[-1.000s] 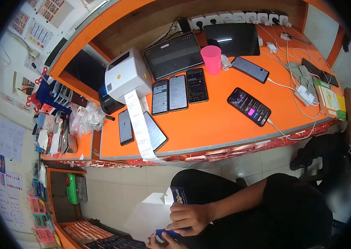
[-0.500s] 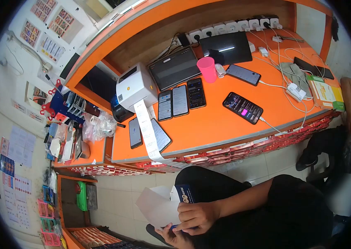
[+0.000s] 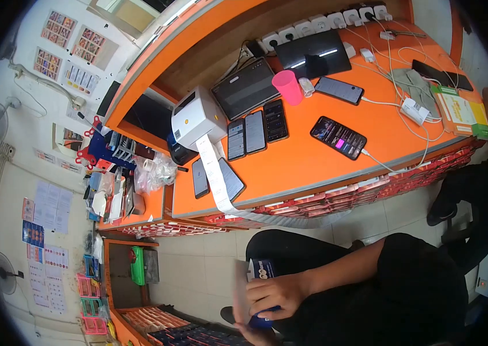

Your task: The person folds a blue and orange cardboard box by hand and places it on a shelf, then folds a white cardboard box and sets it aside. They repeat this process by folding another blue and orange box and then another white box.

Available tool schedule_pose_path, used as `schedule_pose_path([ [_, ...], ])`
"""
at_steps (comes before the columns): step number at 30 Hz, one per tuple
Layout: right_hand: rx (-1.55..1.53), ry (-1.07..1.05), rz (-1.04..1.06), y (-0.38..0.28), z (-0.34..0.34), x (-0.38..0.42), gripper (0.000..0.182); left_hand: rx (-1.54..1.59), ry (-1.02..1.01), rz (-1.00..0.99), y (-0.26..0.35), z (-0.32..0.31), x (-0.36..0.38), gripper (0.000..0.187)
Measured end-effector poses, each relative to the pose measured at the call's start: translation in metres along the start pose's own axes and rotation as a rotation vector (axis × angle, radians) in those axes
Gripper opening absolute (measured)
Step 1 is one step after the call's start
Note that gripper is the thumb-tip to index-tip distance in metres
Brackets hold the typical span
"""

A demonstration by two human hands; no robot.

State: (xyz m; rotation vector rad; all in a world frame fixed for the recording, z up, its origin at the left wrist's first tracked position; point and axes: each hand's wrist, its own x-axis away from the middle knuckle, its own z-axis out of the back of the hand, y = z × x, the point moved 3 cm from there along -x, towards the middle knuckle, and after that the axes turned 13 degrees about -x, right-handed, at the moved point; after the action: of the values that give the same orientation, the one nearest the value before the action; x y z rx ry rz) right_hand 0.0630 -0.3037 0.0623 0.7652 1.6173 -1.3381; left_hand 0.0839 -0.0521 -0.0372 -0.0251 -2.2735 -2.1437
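Low in the view, in front of dark-clothed legs, I hold a folded blue-and-white card (image 3: 262, 270) with pale round print on its blue face. My right hand (image 3: 278, 295) lies over the card with its fingers bent against it. Under the lower end, my left hand (image 3: 255, 334) grips the card, partly cut off by the dark clothing. A pale flap of the card stands nearly edge-on at the left and looks smeared by motion.
Above is an orange counter (image 3: 290, 173) with several phones, a pink cup (image 3: 287, 87), laptop-like screens and tangled white cables. A white label printer (image 3: 198, 120) trails a long paper strip (image 3: 218, 184) over the edge. Another person's dark-clothed leg (image 3: 457, 193) is at the right.
The card's white flap has turned from wide open to nearly edge-on. My right hand has shifted slightly over the card. My view has swung, so the counter's left part sits further right.
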Motion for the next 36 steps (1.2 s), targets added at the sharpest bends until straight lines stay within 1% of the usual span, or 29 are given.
schedule_pose_path([
  [2, -0.032, -0.025, -0.052, 0.009, 0.001, 0.003, 0.005, -0.118, -0.091, -0.055, 0.016, -0.014, 0.001, 0.084],
  [3, -0.034, -0.015, -0.066, 0.012, 0.003, 0.003, 0.011, -0.172, -0.131, -0.072, 0.019, -0.018, 0.004, 0.084],
  [4, -0.052, -0.009, -0.088, 0.016, 0.004, 0.005, 0.011, -0.227, -0.171, -0.083, 0.022, -0.020, 0.008, 0.084],
  [6, 0.017, -0.022, -0.095, 0.023, 0.003, 0.010, 0.014, -0.331, -0.259, -0.096, 0.032, -0.032, 0.016, 0.084],
  [7, 0.053, -0.020, -0.120, 0.026, 0.003, 0.012, 0.013, -0.312, -0.322, -0.103, 0.050, -0.049, 0.020, 0.076],
  [8, 0.048, -0.016, -0.142, 0.030, 0.004, 0.014, 0.013, -0.308, -0.322, -0.081, 0.042, -0.046, 0.021, 0.076],
  [10, 0.066, 0.074, -0.124, 0.037, 0.008, 0.016, 0.009, -0.384, -0.164, -0.102, 0.033, -0.039, 0.021, 0.069],
  [11, 0.070, 0.076, -0.140, 0.042, 0.011, 0.016, 0.009, -0.380, -0.170, -0.087, 0.031, -0.038, 0.021, 0.069],
  [13, 0.084, 0.085, -0.176, 0.049, 0.016, 0.015, 0.008, -0.756, -0.171, -0.184, 0.060, -0.053, 0.023, 0.033],
  [14, 0.086, 0.090, -0.196, 0.053, 0.017, 0.015, 0.008, -0.754, -0.180, -0.165, 0.067, -0.055, 0.017, 0.033],
  [16, 0.114, 0.073, -0.190, 0.060, 0.019, 0.015, 0.006, -1.033, -0.451, -0.498, 0.087, -0.066, -0.002, 0.043],
  [17, 0.114, 0.073, -0.211, 0.065, 0.018, 0.016, 0.006, -1.156, -0.552, -0.586, 0.097, -0.070, -0.010, 0.053],
  [18, 0.107, 0.079, -0.233, 0.069, 0.016, 0.018, 0.006, -1.145, -0.557, -0.568, 0.108, -0.078, -0.011, 0.053],
  [20, 0.093, 0.071, -0.276, 0.075, 0.013, 0.019, 0.006, -0.692, -0.313, 0.360, 0.112, -0.080, -0.017, 0.058],
  [21, 0.094, 0.096, -0.275, 0.078, 0.014, 0.017, 0.005, -1.158, -0.660, -0.240, 0.128, -0.085, -0.031, 0.054],
  [22, 0.097, 0.121, -0.271, 0.081, 0.015, 0.016, 0.004, -1.145, -0.656, -0.230, 0.125, -0.080, -0.040, 0.054],
  [24, 0.112, 0.145, -0.272, 0.085, 0.015, 0.010, 0.003, -1.099, -0.547, -0.197, 0.115, -0.064, -0.051, 0.052],
  [25, 0.127, 0.183, -0.264, 0.087, 0.014, 0.008, 0.003, -1.032, -0.334, 0.011, 0.104, -0.053, -0.053, 0.053],
  [26, 0.130, 0.180, -0.270, 0.090, 0.012, 0.007, 0.003, -1.027, -0.206, -0.007, 0.098, -0.045, -0.055, 0.057],
  [28, 0.102, 0.146, -0.305, 0.098, 0.010, 0.005, 0.006, -0.997, -0.100, -0.069, 0.074, -0.036, -0.052, 0.064],
  [30, 0.115, 0.120, -0.289, 0.105, 0.007, 0.005, 0.006, -1.113, -0.408, -0.414, 0.068, -0.038, -0.054, 0.076],
  [32, 0.119, 0.089, -0.272, 0.110, 0.006, 0.003, 0.007, -1.075, -0.384, -0.437, 0.055, -0.040, -0.044, 0.077],
  [33, 0.071, 0.071, -0.218, 0.109, 0.005, 0.001, 0.008, -0.852, -0.278, -0.267, 0.040, -0.035, -0.037, 0.077],
  [34, 0.019, 0.059, -0.163, 0.108, 0.003, -0.001, 0.010, -0.631, -0.173, -0.103, 0.042, -0.043, -0.036, 0.078],
  [35, 0.014, 0.047, -0.166, 0.110, 0.001, 0.000, 0.010, -0.564, -0.043, -0.092, 0.049, -0.054, -0.037, 0.085],
  [36, 0.017, 0.042, -0.134, 0.109, -0.003, 0.002, 0.011, -0.556, -0.035, -0.092, 0.047, -0.049, -0.040, 0.085],
])
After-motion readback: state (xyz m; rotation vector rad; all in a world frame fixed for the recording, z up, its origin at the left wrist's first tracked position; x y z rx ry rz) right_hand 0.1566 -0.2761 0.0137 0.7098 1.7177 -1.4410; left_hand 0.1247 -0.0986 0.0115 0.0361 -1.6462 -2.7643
